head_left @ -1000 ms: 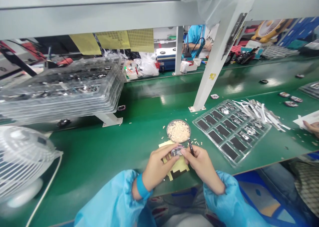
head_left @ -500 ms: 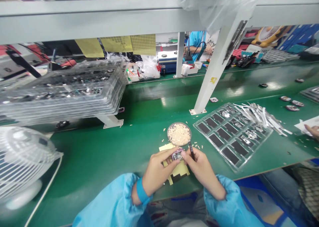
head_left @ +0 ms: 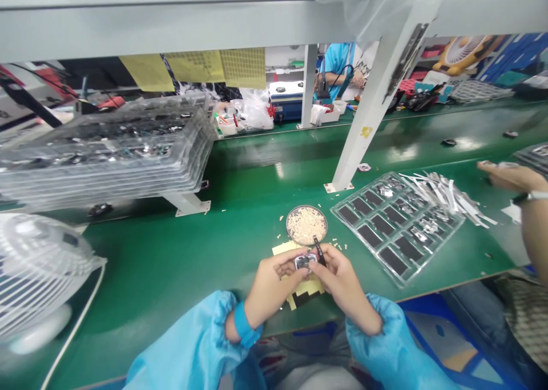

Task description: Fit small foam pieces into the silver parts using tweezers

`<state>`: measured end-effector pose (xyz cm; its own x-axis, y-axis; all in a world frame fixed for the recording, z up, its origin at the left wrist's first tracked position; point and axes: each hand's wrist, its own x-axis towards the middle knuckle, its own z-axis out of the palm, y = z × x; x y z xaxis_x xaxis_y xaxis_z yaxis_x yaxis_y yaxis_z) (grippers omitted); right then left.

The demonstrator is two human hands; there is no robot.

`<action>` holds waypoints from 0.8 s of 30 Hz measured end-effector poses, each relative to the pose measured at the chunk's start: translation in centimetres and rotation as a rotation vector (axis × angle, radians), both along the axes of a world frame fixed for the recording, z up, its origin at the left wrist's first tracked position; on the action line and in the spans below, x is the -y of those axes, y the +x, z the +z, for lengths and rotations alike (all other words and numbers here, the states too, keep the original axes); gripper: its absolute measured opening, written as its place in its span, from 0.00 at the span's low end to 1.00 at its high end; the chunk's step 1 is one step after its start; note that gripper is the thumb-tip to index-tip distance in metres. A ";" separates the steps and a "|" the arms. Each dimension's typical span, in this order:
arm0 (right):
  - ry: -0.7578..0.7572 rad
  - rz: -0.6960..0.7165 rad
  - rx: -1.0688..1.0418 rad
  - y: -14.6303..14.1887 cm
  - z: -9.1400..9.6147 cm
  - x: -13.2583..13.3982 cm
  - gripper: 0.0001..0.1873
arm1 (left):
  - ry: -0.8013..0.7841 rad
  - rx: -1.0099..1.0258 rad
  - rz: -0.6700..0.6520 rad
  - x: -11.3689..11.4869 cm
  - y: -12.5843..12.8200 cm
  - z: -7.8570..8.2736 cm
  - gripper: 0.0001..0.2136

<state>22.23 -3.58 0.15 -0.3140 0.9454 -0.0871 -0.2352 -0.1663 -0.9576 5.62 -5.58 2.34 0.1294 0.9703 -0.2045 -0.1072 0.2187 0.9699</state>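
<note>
My left hand (head_left: 274, 282) is closed on a small watch-like case (head_left: 305, 260) with a pinkish-purple rim and metallic parts inside. The thumb of my right hand (head_left: 340, 278) presses on the case's open face. Black tweezers (head_left: 319, 249) lie in the same hand, their tip pointing up and away. Under both hands is a yellow adhesive sheet (head_left: 280, 247), partly covered, with a dark patch at its lower end. Just beyond it sits a round dish (head_left: 306, 224) filled with small beige pieces; a few lie scattered around it.
A clear tray (head_left: 400, 282) of black rectangular screens and metallic parts lies to the right, beside white strips (head_left: 449, 193). A shelf post (head_left: 357, 127) rises behind it. At left stand a fan (head_left: 40, 270) and stacked trays (head_left: 171, 179). A co-worker's hand (head_left: 511, 176) reaches in from the right.
My right hand has shifted its hold, and the tweezers now slant further left over the dish's edge. The case is tilted differently. The co-worker's arm has come further in over the bench.
</note>
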 end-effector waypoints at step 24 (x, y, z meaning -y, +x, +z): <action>0.109 -0.189 0.090 -1.5 -1.1 -0.4 0.09 | 0.393 -0.686 -0.038 -0.8 -1.4 -2.5 0.22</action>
<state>20.75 -3.14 -0.91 -0.1262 0.9920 -0.0012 -0.1655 -0.0223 -0.9860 4.26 -4.73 -0.12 0.1336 0.9853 0.1065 0.5430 -0.1627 0.8238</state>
